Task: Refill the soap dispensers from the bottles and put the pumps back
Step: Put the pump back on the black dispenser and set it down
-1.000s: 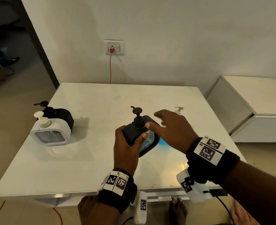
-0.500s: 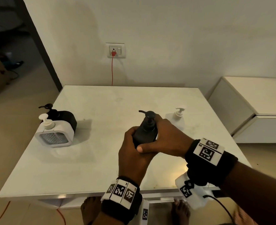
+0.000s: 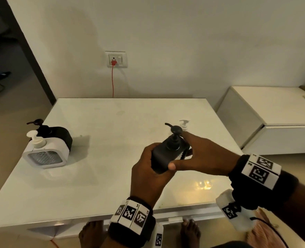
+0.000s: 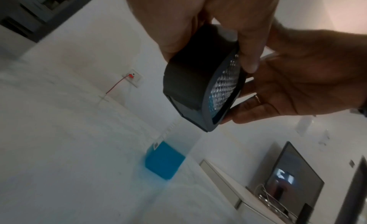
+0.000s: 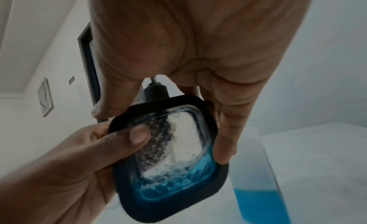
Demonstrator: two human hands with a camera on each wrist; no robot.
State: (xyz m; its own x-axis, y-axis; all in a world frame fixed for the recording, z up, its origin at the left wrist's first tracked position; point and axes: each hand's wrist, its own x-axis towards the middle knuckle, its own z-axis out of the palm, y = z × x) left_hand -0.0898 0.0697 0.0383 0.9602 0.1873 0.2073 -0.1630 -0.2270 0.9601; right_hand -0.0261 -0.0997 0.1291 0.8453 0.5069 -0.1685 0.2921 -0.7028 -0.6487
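Note:
I hold a black soap dispenser [image 3: 164,156] above the table [image 3: 98,178] with both hands, its black pump [image 3: 175,130] seated on top and the spout pointing left. My left hand [image 3: 146,174] grips its near left side. My right hand [image 3: 203,158] pinches it, thumb on the near face and fingers behind. In the right wrist view the black dispenser [image 5: 172,156] shows blue soap low in its clear window, with foam above. The left wrist view shows the black dispenser [image 4: 198,79] tilted, over a clear refill bottle [image 4: 164,160] holding blue soap.
A white dispenser [image 3: 46,153] and a second black dispenser [image 3: 60,135], both with pumps on, stand at the table's left edge. The refill bottle's white pump [image 3: 184,123] shows just behind my right fingers. A white cabinet [image 3: 273,122] stands to the right.
The dispenser has turned from window-facing to edge-on and upright, with its spout swung left. My right hand went from hovering open near the pump to gripping the dispenser's body.

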